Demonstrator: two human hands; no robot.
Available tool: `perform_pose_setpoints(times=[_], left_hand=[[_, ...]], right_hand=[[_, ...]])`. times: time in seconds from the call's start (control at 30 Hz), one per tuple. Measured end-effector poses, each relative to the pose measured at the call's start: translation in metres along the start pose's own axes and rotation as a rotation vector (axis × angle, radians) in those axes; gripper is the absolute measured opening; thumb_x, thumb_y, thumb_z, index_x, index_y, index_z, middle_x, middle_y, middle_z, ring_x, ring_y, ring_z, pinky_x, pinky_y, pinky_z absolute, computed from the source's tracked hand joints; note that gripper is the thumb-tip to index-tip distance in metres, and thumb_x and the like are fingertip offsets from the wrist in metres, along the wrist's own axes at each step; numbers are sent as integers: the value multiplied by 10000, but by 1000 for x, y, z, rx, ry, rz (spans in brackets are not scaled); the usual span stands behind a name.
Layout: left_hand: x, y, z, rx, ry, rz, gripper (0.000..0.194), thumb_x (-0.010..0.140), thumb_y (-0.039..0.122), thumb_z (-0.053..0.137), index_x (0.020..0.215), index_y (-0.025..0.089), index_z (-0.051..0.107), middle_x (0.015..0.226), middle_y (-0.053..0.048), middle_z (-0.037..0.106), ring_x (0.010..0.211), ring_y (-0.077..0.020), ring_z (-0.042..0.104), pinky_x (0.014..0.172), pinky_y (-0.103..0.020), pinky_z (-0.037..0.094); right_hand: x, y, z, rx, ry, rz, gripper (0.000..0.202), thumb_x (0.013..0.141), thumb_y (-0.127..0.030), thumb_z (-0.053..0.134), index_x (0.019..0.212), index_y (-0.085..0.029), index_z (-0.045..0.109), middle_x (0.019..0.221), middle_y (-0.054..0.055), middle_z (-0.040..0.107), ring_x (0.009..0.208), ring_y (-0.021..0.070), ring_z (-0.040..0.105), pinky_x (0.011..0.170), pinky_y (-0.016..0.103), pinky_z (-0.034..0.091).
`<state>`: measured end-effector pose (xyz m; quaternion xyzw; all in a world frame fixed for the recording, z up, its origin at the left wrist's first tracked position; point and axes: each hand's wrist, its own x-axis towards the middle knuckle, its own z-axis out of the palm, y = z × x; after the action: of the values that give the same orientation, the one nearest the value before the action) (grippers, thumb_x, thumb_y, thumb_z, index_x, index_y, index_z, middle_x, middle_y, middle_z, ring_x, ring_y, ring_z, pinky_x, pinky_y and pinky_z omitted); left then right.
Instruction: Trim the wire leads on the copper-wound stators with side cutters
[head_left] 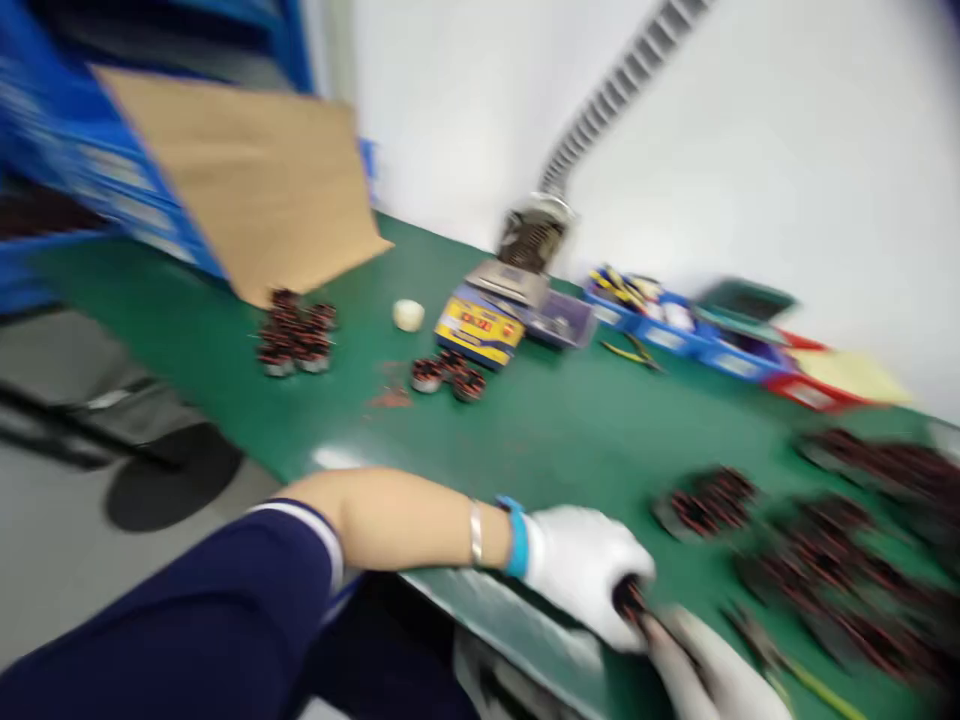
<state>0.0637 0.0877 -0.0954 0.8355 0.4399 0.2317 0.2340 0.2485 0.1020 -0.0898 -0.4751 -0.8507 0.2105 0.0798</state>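
Note:
My left hand [589, 570], in a white glove, is closed around a dark coil part with copper-coloured windings [630, 598] near the front edge of the green table. My right hand [712, 665], gloved with bare fingertips, meets it at the lower right, its fingers pressed together at the same part. Whether it also holds a tool is too blurred to tell. Pliers [757, 645] with yellow-green handles lie just right of my right hand. A small group of similar coil parts [705, 502] sits beyond my hands.
More coil parts [840, 570] crowd the right side. Others stand at the left [296, 332] and mid-table [450, 376], near a yellow-blue box [480, 328] and a white roll [408, 315]. Small bins [667, 335] line the wall. Brown cardboard [255, 180] leans at back left.

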Motion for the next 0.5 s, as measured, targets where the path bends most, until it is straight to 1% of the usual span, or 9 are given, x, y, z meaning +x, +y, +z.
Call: perform_pose_setpoints(times=[0.03, 0.07, 0.1, 0.17, 0.2, 0.27, 0.4, 0.5], left_hand=[[-3, 4, 2, 50, 40, -12, 331, 688, 553, 578, 688, 225, 530, 710, -32, 593, 661, -192, 568, 557, -325, 436], [-6, 6, 4, 83, 76, -20, 308, 696, 524, 588, 728, 221, 550, 731, -35, 588, 678, -198, 565, 581, -330, 435], [-8, 5, 5, 99, 111, -31, 296, 706, 502, 598, 778, 216, 567, 760, -38, 584, 698, -201, 562, 615, -335, 437], [-8, -1, 7, 98, 145, -34, 242, 740, 434, 595, 813, 205, 570, 795, -38, 569, 738, -199, 549, 688, -340, 438], [-7, -4, 8, 86, 135, -26, 217, 756, 405, 588, 822, 199, 565, 816, -38, 563, 751, -194, 540, 708, -338, 435], [-5, -5, 11, 58, 127, -42, 185, 769, 360, 576, 839, 191, 554, 829, -36, 548, 762, -190, 522, 706, -330, 427], [-6, 3, 17, 72, 105, -78, 147, 767, 302, 563, 846, 183, 527, 831, -32, 534, 772, -188, 497, 709, -329, 421], [-7, 8, 21, 110, 106, -91, 100, 767, 257, 539, 830, 187, 506, 804, -25, 523, 757, -184, 480, 691, -324, 412]], right_hand=[[-6, 3, 0, 9, -9, 47, 182, 867, -495, 520, 825, -373, 648, 882, 62, 654, 860, 246, 634, 571, 345, 498], [-10, 7, 1, 17, -13, 95, 266, 875, -495, 483, 748, -322, 640, 796, 54, 649, 784, 228, 630, 598, 337, 499], [-12, 12, 2, 56, -26, 111, 324, 875, -485, 461, 684, -271, 612, 708, 40, 625, 707, 199, 610, 621, 315, 491], [-11, 22, 4, 307, -39, 38, 340, 870, -429, 463, 641, -203, 572, 617, 25, 579, 623, 161, 553, 591, 277, 435], [-10, 26, 5, 402, -40, 33, 326, 869, -400, 469, 641, -190, 570, 608, 14, 576, 595, 141, 528, 574, 257, 411], [-8, 30, 5, 506, -24, 27, 288, 861, -349, 486, 650, -176, 581, 620, 3, 587, 587, 120, 512, 571, 233, 389], [-10, 28, 6, 536, -6, 32, 233, 843, -303, 518, 663, -171, 590, 631, -6, 592, 603, 111, 512, 576, 218, 376], [-11, 29, 9, 537, -6, 43, 225, 837, -298, 524, 662, -173, 587, 627, -10, 593, 601, 112, 510, 574, 219, 373]])
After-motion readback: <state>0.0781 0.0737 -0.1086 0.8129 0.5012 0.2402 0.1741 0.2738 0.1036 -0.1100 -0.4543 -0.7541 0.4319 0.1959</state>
